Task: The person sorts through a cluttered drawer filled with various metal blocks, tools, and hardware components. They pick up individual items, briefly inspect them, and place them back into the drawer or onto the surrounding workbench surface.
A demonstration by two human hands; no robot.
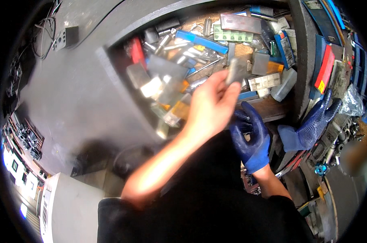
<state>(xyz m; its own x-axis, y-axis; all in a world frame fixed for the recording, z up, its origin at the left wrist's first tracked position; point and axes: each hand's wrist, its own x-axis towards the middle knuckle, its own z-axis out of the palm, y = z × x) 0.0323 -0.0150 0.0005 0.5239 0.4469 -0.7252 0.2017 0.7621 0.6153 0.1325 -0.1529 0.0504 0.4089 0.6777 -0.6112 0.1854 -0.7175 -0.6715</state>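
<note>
My bare left hand [214, 99] is raised over an open drawer [299, 48] full of small parts. Its thumb and fingers pinch a small greyish flat case [237, 71], blurred by motion. My right hand [251, 139], in a blue coated work glove, is at the drawer's near edge. Its thumb and fingers curve apart around a gap, and I see nothing held. A second blue glove [307, 125], with no hand in it, lies to the right. Beneath my left hand are clear plastic boxes [173, 95], a long blue case [201, 41] and a green insert box [233, 34].
A red case [137, 52] lies at the drawer's left side. Right of the drawer wall are a red strip-shaped case [324, 71], a crumpled clear bag [352, 100] and metal fittings [340, 135]. A grey metal surface [78, 93] spreads left, with a dark block [66, 37] on it.
</note>
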